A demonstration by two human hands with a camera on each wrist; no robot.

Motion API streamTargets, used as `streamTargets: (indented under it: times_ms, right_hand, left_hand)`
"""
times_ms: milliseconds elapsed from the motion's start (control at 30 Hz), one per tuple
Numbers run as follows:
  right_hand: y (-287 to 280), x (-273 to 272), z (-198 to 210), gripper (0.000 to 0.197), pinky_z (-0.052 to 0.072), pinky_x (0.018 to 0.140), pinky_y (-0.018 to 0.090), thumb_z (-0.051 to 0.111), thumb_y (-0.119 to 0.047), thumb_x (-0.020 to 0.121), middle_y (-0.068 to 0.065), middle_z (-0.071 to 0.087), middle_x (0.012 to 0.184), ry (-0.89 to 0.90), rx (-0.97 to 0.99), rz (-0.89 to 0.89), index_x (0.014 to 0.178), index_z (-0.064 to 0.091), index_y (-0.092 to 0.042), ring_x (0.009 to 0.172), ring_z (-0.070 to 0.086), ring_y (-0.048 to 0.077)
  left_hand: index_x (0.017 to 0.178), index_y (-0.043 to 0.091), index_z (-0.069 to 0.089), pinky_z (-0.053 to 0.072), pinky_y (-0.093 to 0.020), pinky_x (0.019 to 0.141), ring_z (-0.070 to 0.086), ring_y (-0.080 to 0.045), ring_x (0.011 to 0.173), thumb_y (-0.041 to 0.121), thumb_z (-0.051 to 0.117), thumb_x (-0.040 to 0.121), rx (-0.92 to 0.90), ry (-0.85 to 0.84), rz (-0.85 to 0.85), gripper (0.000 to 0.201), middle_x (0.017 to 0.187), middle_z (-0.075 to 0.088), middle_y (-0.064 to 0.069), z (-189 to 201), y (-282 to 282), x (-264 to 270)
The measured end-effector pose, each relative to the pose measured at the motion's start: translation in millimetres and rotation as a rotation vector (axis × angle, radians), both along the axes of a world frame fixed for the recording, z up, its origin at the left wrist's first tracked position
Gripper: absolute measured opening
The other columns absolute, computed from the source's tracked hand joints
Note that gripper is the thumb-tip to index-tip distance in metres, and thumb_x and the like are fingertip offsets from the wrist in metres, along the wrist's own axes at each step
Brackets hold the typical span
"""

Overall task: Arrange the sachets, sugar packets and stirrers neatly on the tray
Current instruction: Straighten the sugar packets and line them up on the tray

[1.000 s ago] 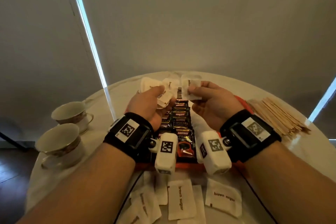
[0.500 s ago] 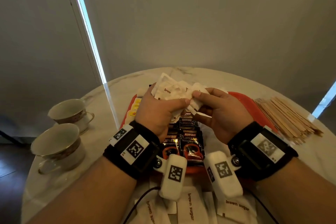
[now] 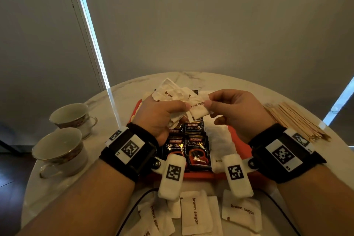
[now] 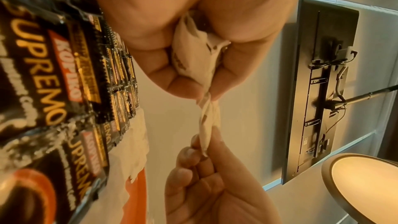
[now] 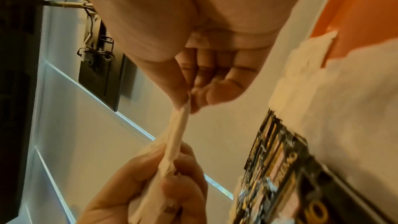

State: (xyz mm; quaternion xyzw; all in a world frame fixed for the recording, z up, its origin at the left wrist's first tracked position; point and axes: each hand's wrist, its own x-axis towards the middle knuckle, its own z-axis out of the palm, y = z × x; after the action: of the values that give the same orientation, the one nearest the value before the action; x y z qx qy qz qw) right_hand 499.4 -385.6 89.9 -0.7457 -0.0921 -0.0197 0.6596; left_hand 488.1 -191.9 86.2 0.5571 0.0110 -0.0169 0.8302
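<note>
Above the middle of the orange tray [image 3: 239,136], at the centre of the head view, both hands meet on one sugar packet [image 3: 198,108]. The left hand [image 3: 159,119] is curled round a loose bunch of packets [image 3: 172,94] and its thumb pins the near end of this one. The right hand [image 3: 237,113] pinches the other end between thumb and forefinger, its remaining fingers folded in. The packet's long axis runs left to right across the frame, bridging the two hands, with the right hand's end a little lower.

Below it on the tray lie dark coffee sachets [image 3: 195,145] in rows and a white row of packets [image 3: 218,138] directly under the right wrist. That row seems the likely landing place, so the right hand is nearer. Stirrers [image 3: 295,122] lie off the tray at the right edge; more packets [image 3: 193,212] wait at the bottom.
</note>
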Motion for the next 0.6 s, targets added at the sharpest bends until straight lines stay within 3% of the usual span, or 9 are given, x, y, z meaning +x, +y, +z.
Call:
streamTargets:
  times_ms: [133, 267, 333, 400, 500, 600]
  right_hand:
    - [-11.1, 6.4, 3.5, 0.004, 0.054, 0.058, 0.028, 0.073, -0.004, 0.089, 0.009, 0.072, 0.080, 0.050, -0.052, -0.033, 0.092, 0.072, -0.007, 0.067, 0.064, 0.015]
    - [-40.2, 41.0, 2.7, 0.015, 0.046, 0.052, 0.028, 0.067, 0.001, 0.091, 0.005, 0.062, 0.072, 0.172, 0.171, -0.344, 0.088, 0.065, -0.013, 0.059, 0.056, 0.015]
    - [-59.5, 62.8, -3.5, 0.010, 0.049, 0.058, 0.033, 0.065, -0.002, 0.093, 0.006, 0.063, 0.076, 0.252, 0.089, -0.438, 0.091, 0.067, -0.011, 0.062, 0.056, 0.017]
    - [-74.6, 80.2, -12.7, 0.007, 0.055, 0.070, 0.036, 0.065, -0.007, 0.092, 0.004, 0.064, 0.081, 0.328, -0.025, -0.421, 0.098, 0.066, -0.011, 0.068, 0.061, 0.018]
    - [-93.1, 100.1, -31.9, 0.009, 0.060, 0.087, 0.046, 0.069, -0.012, 0.087, 0.008, 0.069, 0.088, 0.431, -0.173, -0.400, 0.096, 0.069, -0.014, 0.081, 0.070, 0.026]
    - [-89.6, 106.2, -38.7, 0.018, 0.059, 0.091, 0.050, 0.071, -0.011, 0.085, 0.010, 0.071, 0.089, 0.473, -0.266, -0.394, 0.103, 0.073, -0.011, 0.083, 0.069, 0.029]
  left_hand:
    - [0.101, -0.002, 0.067, 0.055, -0.027, 0.053, 0.074, -0.025, 0.071, -0.009, 0.071, 0.085, 0.002, 0.004, 0.042, 0.018, 0.090, 0.077, -0.016, -3.4, -0.8, 2.6]
    - [0.118, -0.006, 0.065, 0.054, -0.026, 0.049, 0.074, -0.023, 0.068, -0.007, 0.075, 0.082, -0.057, 0.024, 0.111, 0.038, 0.091, 0.076, -0.016, -2.1, 0.6, 5.3]
    - [0.120, -0.006, 0.064, 0.054, -0.025, 0.048, 0.074, -0.021, 0.065, -0.007, 0.074, 0.084, -0.069, 0.025, 0.112, 0.037, 0.085, 0.077, -0.012, -0.2, 0.6, 4.7]
    - [0.119, -0.005, 0.064, 0.054, -0.025, 0.048, 0.074, -0.021, 0.065, -0.007, 0.073, 0.085, -0.069, 0.033, 0.114, 0.036, 0.083, 0.077, -0.011, 1.2, 0.6, 3.5]
    - [0.123, -0.007, 0.063, 0.055, -0.027, 0.051, 0.075, -0.025, 0.072, -0.005, 0.076, 0.081, -0.057, 0.026, 0.131, 0.044, 0.093, 0.078, -0.015, 0.1, 1.9, 4.5]
    - [0.118, -0.009, 0.064, 0.054, -0.027, 0.051, 0.074, -0.026, 0.071, -0.005, 0.075, 0.082, -0.060, 0.022, 0.125, 0.037, 0.091, 0.076, -0.016, 0.9, 2.9, 5.1]
